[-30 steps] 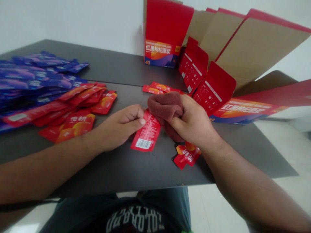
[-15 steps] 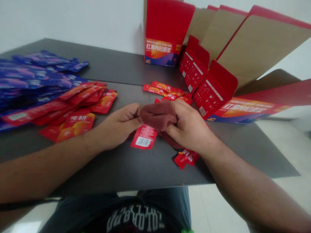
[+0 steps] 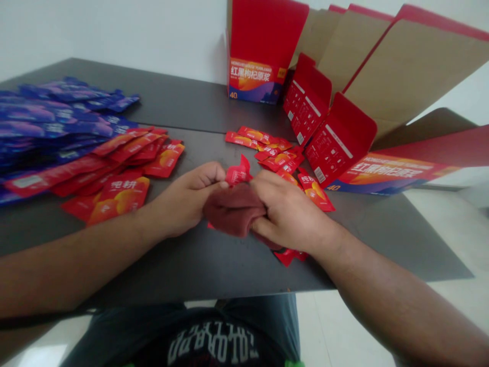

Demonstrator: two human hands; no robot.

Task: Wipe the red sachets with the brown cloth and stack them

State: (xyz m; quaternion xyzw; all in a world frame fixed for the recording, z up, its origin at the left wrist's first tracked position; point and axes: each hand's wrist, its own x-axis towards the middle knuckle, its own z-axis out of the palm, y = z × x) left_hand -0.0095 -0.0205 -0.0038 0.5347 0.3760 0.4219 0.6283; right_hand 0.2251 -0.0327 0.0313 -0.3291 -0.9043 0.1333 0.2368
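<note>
Red sachets (image 3: 315,191) with orange swirls, maroon cloth (image 3: 234,210) (almost brownish), purple-blue sachets (image 3: 57,120)

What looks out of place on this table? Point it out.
A dark red cloth stands out, bunched between the left hand and right hand. A red sachet also looks odd: it sticks up crumpled at the left fingertips, while the nearby sachets lie flat.

2 hands (image 3: 237,209), 1 maroon cloth (image 3: 234,210), 1 upright box (image 3: 260,61), lots of red pkts (image 3: 124,193) & blue pkts (image 3: 57,122).
</note>
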